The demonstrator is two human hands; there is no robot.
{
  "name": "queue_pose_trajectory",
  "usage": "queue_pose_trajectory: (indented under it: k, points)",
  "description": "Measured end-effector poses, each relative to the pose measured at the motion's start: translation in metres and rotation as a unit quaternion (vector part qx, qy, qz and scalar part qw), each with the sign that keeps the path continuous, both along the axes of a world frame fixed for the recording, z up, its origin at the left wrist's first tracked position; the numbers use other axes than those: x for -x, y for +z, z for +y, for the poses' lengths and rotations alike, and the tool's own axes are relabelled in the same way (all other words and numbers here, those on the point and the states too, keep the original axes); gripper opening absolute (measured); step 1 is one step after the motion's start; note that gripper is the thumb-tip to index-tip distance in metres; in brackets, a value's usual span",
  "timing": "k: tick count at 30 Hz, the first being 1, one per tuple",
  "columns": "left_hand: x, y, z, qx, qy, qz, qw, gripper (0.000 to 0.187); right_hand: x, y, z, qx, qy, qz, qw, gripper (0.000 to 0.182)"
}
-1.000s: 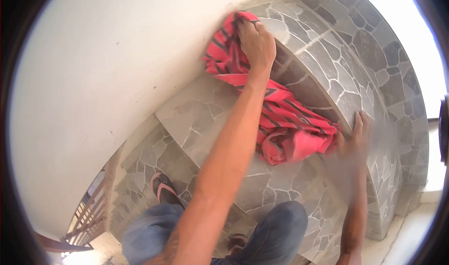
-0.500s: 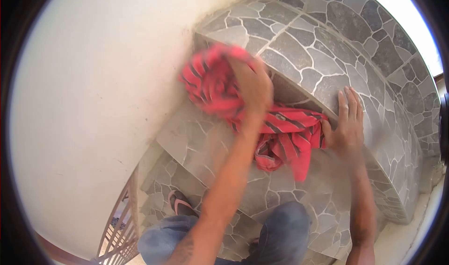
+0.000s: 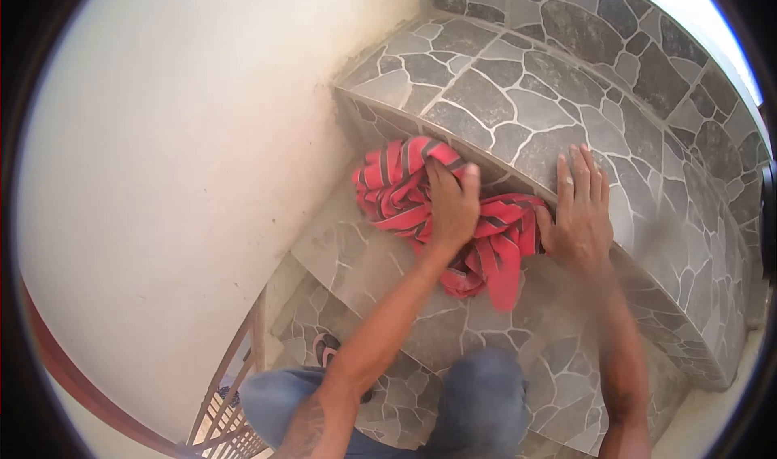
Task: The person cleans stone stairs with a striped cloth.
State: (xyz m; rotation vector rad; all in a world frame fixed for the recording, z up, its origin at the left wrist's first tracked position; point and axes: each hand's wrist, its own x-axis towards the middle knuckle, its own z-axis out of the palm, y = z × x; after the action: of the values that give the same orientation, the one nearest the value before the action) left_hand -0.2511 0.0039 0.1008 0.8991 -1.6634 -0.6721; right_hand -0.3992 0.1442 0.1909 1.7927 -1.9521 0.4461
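Red striped cloth [image 3: 396, 185] is bunched under the left hand [image 3: 453, 210], whose fingers are sunk into the folds and clamped on the fabric, while the thumb stands up apart from them. Over the last 2 frames that hand has drawn the bundle away from the wall corner and along the foot of the riser [image 3: 379, 121], so the 2 hands are now closer together and the cloth between them is more gathered. The right hand [image 3: 581, 220] remains braced at the edge of the upper step [image 3: 518, 103], its fingers apart and laid on the tread, its thumb down beside the cloth's far end; whether it pinches the fabric I cannot tell.

The cloth rests on the lower step [image 3: 441, 329], close against the riser. It is soft and rumpled, with dark stripes edged in a paler line; the thick part lies to the left, a twisted length runs toward the right hand, and a loose flap hangs toward the knees.

Farther out, both steps show grey, irregular stone shapes with pale joints. The pale wall [image 3: 186, 176] rises on the left, and a sandal [image 3: 325, 347] shows near the jeans [image 3: 486, 398], with a slatted railing [image 3: 227, 431] beyond.
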Motion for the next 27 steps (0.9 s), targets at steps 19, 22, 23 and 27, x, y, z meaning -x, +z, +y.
queue_pose_trajectory:
  k: [19,22,23,27]
  points:
    - [-0.031,0.023,-0.122,-0.093,0.044,0.074,0.992,0.053,-0.002,-0.001,0.0,-0.002,-0.013,-0.007,1.0,0.072]
    - [0.003,-0.008,-0.03,-0.023,0.036,-0.029,0.999,0.056,-0.005,0.001,-0.002,-0.007,-0.019,-0.012,1.0,0.072]
    - [0.023,-0.025,0.013,0.076,0.039,0.05,0.995,0.058,-0.005,0.001,-0.002,-0.011,-0.021,-0.007,1.0,0.072]
    - [0.009,-0.078,0.016,-0.133,-0.046,0.018,0.99,0.063,0.0,-0.002,0.002,-0.016,-0.007,0.007,1.0,0.071]
